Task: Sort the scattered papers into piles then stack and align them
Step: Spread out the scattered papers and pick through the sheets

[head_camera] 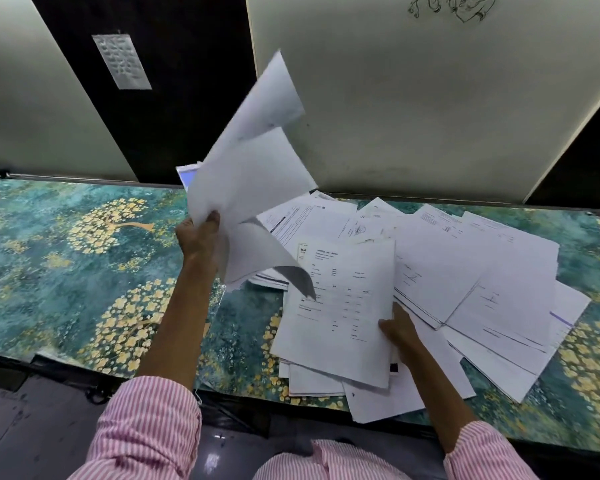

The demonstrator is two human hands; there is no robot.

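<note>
Floral tablecloth [84, 258]; left hand [200, 237] grips raised sheets [250, 174], right hand [397, 327] pinches scattered papers [465, 271].

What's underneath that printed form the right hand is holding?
Under the printed form, pinched by the right hand, more white sheets stick out at its near edge, resting on the green floral table cover. Whatever lies under its middle is covered.

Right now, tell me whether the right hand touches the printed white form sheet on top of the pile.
Touching. The head view shows the right hand gripping the printed form sheet at its right edge.
</note>
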